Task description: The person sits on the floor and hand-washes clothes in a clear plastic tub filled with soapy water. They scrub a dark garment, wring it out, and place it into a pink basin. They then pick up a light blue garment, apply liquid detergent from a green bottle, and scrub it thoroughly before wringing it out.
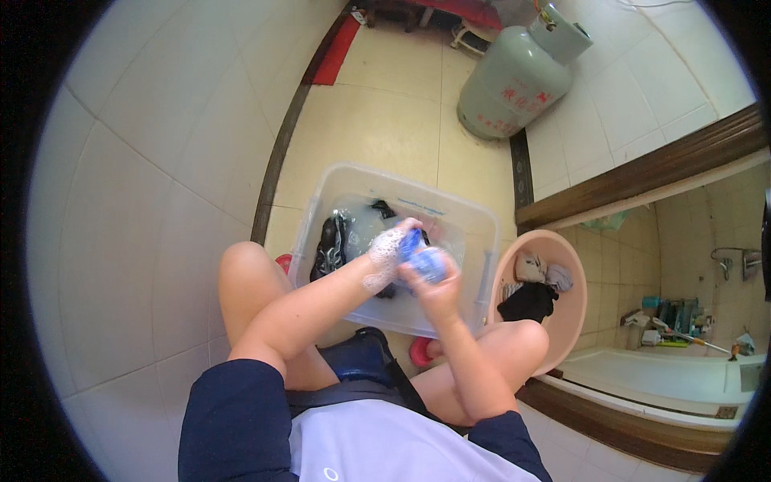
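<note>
Your left hand (388, 247), foamy, and your right hand (430, 277) both clutch the blue cloth (422, 259); it hangs above the clear tub (337, 181). At three o'clock sits the pink basin (574, 317); at one o'clock, the gas cylinder (514, 84).

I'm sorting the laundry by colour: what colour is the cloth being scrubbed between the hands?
Blue, partly covered in white suds; the cloth shows best in the head view.

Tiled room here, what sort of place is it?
Probably a home bathroom or wash area: tiled floor, a bathtub, and both hands scrubbing a soapy blue cloth over a clear tub of laundry water.
</note>
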Demonstrator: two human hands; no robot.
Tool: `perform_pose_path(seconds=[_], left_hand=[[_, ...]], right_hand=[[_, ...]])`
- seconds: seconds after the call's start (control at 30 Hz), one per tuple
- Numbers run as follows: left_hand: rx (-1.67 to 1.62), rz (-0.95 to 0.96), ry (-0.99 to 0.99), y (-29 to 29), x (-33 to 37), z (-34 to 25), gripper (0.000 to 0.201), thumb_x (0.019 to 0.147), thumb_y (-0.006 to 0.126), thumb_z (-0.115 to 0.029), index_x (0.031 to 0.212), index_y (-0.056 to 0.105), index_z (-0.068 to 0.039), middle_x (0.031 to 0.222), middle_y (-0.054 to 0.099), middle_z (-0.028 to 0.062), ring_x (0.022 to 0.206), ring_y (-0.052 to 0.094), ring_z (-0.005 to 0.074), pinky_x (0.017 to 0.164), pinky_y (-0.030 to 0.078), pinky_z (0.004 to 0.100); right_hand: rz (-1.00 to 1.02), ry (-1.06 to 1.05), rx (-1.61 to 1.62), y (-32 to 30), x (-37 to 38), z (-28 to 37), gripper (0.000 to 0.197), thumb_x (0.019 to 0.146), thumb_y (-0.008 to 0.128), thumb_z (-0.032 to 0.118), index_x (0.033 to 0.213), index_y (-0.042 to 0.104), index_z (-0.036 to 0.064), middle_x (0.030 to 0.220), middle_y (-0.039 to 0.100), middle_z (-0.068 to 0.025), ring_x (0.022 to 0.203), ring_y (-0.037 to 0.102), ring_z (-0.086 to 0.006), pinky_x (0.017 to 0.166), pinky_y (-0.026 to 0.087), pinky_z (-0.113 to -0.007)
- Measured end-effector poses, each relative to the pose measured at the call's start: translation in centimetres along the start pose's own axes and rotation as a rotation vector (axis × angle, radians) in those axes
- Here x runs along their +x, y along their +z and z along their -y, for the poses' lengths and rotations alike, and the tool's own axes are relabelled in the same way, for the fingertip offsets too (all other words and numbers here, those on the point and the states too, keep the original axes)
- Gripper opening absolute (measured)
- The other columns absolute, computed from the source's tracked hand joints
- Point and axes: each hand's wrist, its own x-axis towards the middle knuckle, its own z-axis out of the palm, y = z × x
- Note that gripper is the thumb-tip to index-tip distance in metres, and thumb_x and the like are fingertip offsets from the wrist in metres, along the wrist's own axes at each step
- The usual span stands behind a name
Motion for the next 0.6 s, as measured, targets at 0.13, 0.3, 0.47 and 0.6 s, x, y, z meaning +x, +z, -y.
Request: perform_pose_path(seconds=[0.13, 0.3, 0.47, 0.6], left_hand=[[-0.069, 0.152, -0.085, 0.4, -0.9, 3.1, 0.010, 0.084, 0.061, -0.024, 0.089, 0.058, -0.015, 0.088, 0.060, 0.0039, 0.078, 0.059, 0.0165, 0.063, 0.049, 0.0308], [1.239, -0.009, 0.497, 1.1, -1.0, 2.9, 0.021, 0.081, 0.063, -0.024, 0.099, 0.060, -0.013, 0.092, 0.058, 0.0020, 0.087, 0.056, 0.0150, 0.075, 0.048, 0.0329], [0.413, -0.153, 0.165, 1.8, -1.1, 2.8, 0.013, 0.087, 0.055, -0.020, 0.095, 0.060, -0.012, 0.086, 0.058, 0.0017, 0.077, 0.056, 0.0145, 0.071, 0.049, 0.0320], [0.245, 0.061, 0.080, 4.0, -2.6, 0.7, 0.013, 0.090, 0.053, -0.019, 0.092, 0.061, -0.009, 0.087, 0.063, 0.0019, 0.079, 0.061, 0.0128, 0.072, 0.051, 0.0297]], right_hand=[[-0.301, -0.425, -0.221, 0.9, 1.2, -1.4, 0.018, 0.070, 0.072, 0.011, 0.079, 0.060, 0.0005, 0.072, 0.063, -0.0097, 0.062, 0.058, -0.0178, 0.059, 0.048, -0.032], [-0.482, -0.254, -0.158, 0.0, 2.1, -2.2, 0.018, 0.070, 0.070, 0.015, 0.074, 0.059, 0.0009, 0.065, 0.061, -0.0121, 0.058, 0.059, -0.0192, 0.055, 0.047, -0.034], [-0.390, -0.452, -0.165, -0.2, 1.7, -2.0, 0.021, 0.074, 0.070, 0.018, 0.070, 0.058, 0.0009, 0.063, 0.060, -0.0106, 0.055, 0.057, -0.0166, 0.053, 0.046, -0.032], [-0.414, -0.099, -0.152, -2.6, 4.8, -3.3, 0.032, 0.085, 0.064, 0.027, 0.070, 0.058, 0.0003, 0.061, 0.058, -0.0031, 0.058, 0.051, -0.0100, 0.054, 0.044, -0.030]])
